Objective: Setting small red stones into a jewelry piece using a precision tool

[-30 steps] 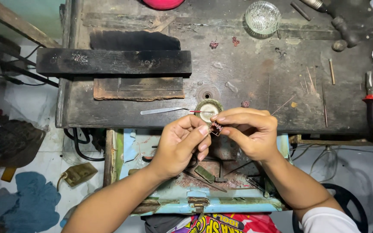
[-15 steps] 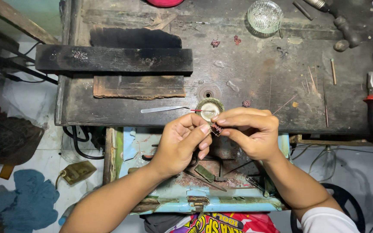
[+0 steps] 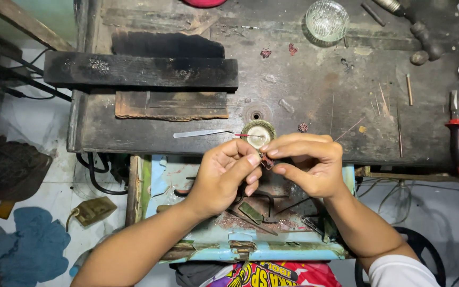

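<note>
Left hand (image 3: pixel 224 172) and right hand (image 3: pixel 306 165) pinch a tiny dark reddish metal piece (image 3: pixel 266 161) between fingertips | held just near of the worn dark wooden workbench (image 3: pixel 314 101) edge | small round brush wheel (image 3: pixel 258 133) just beyond

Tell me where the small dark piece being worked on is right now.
In the head view the small dark piece sits centre frame, pinched between the fingertips of the left hand and right hand, just below the round wire brush wheel at the workbench's front edge.
</note>
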